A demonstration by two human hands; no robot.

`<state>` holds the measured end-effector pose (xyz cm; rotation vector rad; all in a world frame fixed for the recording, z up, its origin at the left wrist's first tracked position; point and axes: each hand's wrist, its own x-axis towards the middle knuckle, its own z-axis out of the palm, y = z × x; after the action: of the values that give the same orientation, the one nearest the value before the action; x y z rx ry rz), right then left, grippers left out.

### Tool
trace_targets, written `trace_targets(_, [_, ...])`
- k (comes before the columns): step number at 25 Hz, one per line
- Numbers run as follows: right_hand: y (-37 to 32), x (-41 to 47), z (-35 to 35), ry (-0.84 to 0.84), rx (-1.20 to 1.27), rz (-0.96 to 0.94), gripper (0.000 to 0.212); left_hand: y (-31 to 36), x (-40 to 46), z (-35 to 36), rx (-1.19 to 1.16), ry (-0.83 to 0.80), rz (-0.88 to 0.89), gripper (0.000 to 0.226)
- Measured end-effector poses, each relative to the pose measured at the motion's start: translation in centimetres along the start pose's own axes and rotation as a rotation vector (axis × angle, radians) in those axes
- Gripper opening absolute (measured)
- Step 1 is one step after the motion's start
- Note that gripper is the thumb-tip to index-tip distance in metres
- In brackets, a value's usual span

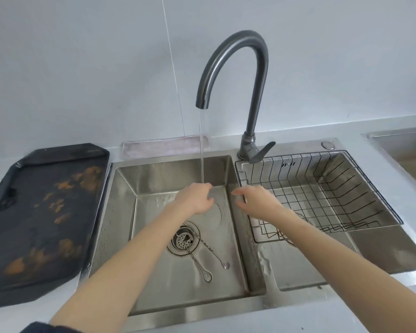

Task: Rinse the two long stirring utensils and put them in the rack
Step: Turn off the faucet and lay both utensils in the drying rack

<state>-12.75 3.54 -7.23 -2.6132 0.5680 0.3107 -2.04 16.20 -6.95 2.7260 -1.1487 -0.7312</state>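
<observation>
1. Both hands are over the left basin of the sink (238, 272), under the tap (235, 75), and neither holds anything. The left hand (195, 200) sits in the falling stream of water (202, 150) with its fingers loosely curled around nothing; the right hand (257, 200) hangs just beside it, fingers spread and relaxed, so the grip on each side is loose and free.

2. The two stirring spoons (202, 258) lie on the basin floor, nearer the person than the hands, their upper ends on or beside the drain strainer (183, 239).

3. Each spoon's long axis runs from the drain down and to the right. The small bowls point toward the person; the twisted handles point back at the drain. They lie close together, almost parallel.

4. The step in hand looks like picking them up. It would go best to pinch each thin handle near its middle and lift it clear of the strainer.

5. For rinsing, turn the bowl end up into the stream so the water runs down the handle.

6. The wire rack (334, 200) sits in the right basin, so lay them across its bars, or they may slip through.
</observation>
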Motion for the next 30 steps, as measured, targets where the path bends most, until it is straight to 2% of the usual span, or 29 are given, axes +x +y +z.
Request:
trace_targets(7, [4.2,-0.5,-4.7,0.176,0.029,0.056,0.038,5.0,1.4,-2.9,0.044,0.148,0.057,0.041])
trace_targets(13, [6.4,1.8,-8.0,0.362,0.113,0.038,0.030,8.6,4.4,-6.4,0.139,0.350,0.050,0.035])
trace_targets(18, [7.4,4.9,-8.9,0.420,0.161,-0.015,0.030,10.2,8.4,-9.2,-0.046,0.423,-0.015,0.039])
trace_targets(23, [8.4,7.2,-9.3,0.461,0.248,-0.005,0.016,11.7,11.2,-10.2,-0.192,0.497,-0.014,0.046])
trace_targets(30, [8.8,8.0,-9.6,0.457,0.241,-0.040,0.014,12.1,13.2,-10.3,-0.346,0.656,-0.008,0.032])
